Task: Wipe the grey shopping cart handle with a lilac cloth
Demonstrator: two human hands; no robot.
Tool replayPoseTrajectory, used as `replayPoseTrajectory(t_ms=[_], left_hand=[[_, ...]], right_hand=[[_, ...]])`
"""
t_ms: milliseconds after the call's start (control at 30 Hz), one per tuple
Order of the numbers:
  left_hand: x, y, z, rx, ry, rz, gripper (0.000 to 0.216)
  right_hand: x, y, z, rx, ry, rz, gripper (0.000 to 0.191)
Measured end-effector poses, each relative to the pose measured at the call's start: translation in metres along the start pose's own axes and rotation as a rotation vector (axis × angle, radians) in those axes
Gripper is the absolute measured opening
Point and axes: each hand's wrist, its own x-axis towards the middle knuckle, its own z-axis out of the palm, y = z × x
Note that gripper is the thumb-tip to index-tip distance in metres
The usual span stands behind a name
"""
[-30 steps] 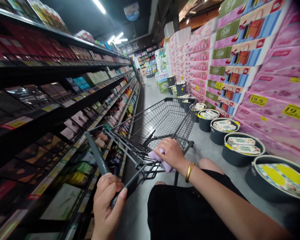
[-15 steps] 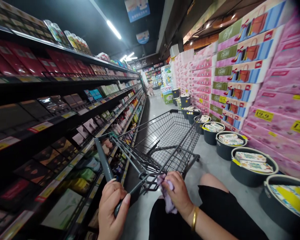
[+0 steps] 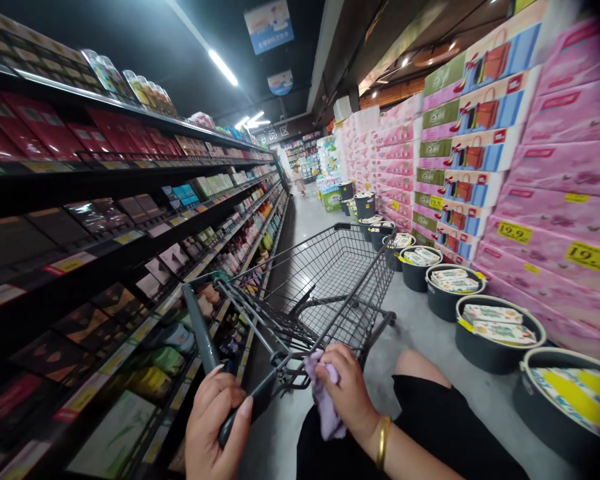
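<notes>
While the left hand (image 3: 215,423) keeps its closed grip on the near end of the grey push handle (image 3: 203,337) of the wire shopping cart (image 3: 330,273), the right hand (image 3: 347,393) has moved: a second ago it lay inside the basket, pressing the lilac cloth (image 3: 323,400) flat against the mesh near the rear panel; it now sits lower and nearer the body, at the bracket where the handle frame meets the basket's rear right corner. Its fingers (image 3: 330,370) are curled shut on the cloth, which is bunched against the dark frame bar, with a loose tail hanging below the palm (a gold bangle (image 3: 381,441) sits on that wrist). Judged from this shift, wiping has passed from the inner mesh to the handle-side frame, and the handle itself looks to be the surface not yet covered. The cart has stayed tipped toward the left, close against the shelving (image 3: 105,220) of boxed goods, and its basket is seen empty. On the right, round grey tubs (image 3: 500,327) of packaged goods line the floor below stacked pink tissue packs (image 3: 560,180) bearing yellow price tags. A person stands far down the aisle, well apart.
</notes>
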Motion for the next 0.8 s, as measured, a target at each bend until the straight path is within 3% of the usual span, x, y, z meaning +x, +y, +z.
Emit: replayPoseTrajectory(t_ms=[100, 200, 267, 400, 467, 567, 667, 800], left_hand=[[-0.003, 0.001, -0.003, 0.037, -0.023, -0.044, 0.006], [-0.004, 0.007, -0.008, 0.102, 0.038, -0.179, 0.031], [-0.003, 0.017, -0.01, 0.13, 0.118, -0.207, 0.039], [0.011, 0.056, -0.002, 0.084, 0.209, -0.025, 0.027], [0.026, 0.078, 0.013, 0.053, 0.09, 0.044, 0.028], [0.054, 0.098, 0.052, -0.017, -0.028, 0.048, 0.038], [0.078, 0.097, 0.1, 0.002, -0.106, -0.017, 0.045], [0.098, 0.085, 0.146, 0.189, -0.296, -0.119, 0.063]], right_hand=[[0.01, -0.021, -0.005, 0.034, -0.043, -0.082, 0.01], [0.008, -0.009, -0.003, 0.024, -0.06, -0.073, 0.01], [-0.002, 0.015, 0.001, 0.018, -0.034, 0.062, 0.011], [-0.017, 0.048, 0.008, 0.022, 0.065, 0.384, 0.023], [-0.013, 0.042, 0.009, 0.058, 0.077, 0.397, 0.026], [-0.001, 0.022, 0.007, 0.138, 0.044, 0.276, 0.022], [0.003, 0.023, 0.005, 0.153, 0.042, 0.255, 0.019], [-0.008, 0.056, -0.002, 0.164, 0.1, 0.375, 0.027]])
